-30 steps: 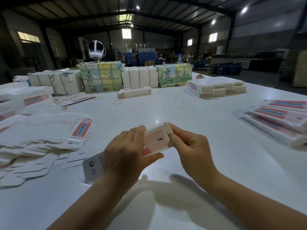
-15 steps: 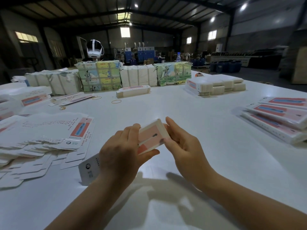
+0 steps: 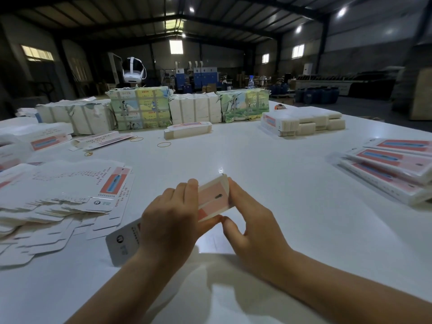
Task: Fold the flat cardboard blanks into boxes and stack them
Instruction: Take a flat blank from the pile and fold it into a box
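Head view, the only one I have. Both hands are up over the desk (image 3: 268,188) with one box (image 3: 214,198) between them, pink and white, its far end tilted up and away from me. My left hand (image 3: 171,220) wraps the middle of it, fingers (image 3: 190,190) curled over the top face and the thumb under the near edge. My right hand (image 3: 253,226) pinches the far end, forefinger along the end flap and thumb meeting the lower corner, so both hands are closed on the carton and neither is spread wide. The near end of the box pokes out grey-white below my left wrist.

Left of my left fingers lies the fanned heap of flat blanks (image 3: 70,199), just beside my forearm. Well to the right of my right fingers sits the stack of folded boxes (image 3: 397,169), several deep. Beyond the fingers, far across the desk, are wrapped bundles (image 3: 140,108), another pile of blanks (image 3: 304,120) and a few rubber bands (image 3: 164,144).

I judge the step to be closing the far end flap. To do it well, I would keep the left grip firm but not crushing, so the tube stays square, then press the flap with the forefinger until its tab slides inside the wall. Whether the tab is already seated I cannot tell. If the panel bows, the tab will likely catch.
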